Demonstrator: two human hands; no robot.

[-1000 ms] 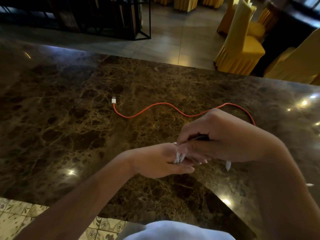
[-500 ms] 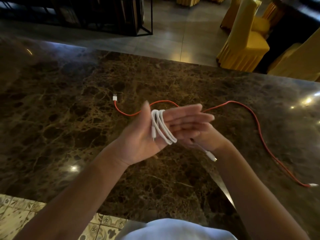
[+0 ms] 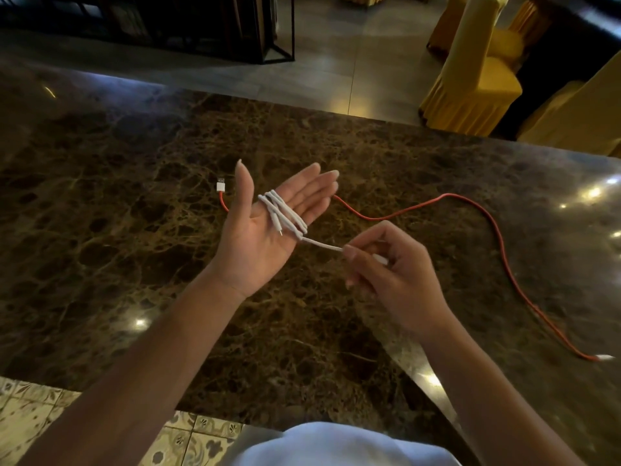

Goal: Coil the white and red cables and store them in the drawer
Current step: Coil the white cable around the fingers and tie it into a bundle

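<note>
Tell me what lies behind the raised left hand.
The red cable runs across the marble table behind the left hand; its middle stretch there is covered.

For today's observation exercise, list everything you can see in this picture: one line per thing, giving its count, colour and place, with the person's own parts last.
white cable: one, white, wound around the left hand's fingers, free end leading to the right hand.
red cable: one, red with white plugs, lying loose across the table.
table: one, dark brown marble, fills the middle of the view.
covered chairs: at least two, yellow, on the floor beyond the table, upper right.
metal rack: one, black, upper left.
patterned floor tiles: pale, bottom left.
left hand: palm up, fingers straight.
right hand: pinches the white cable's end.
</note>
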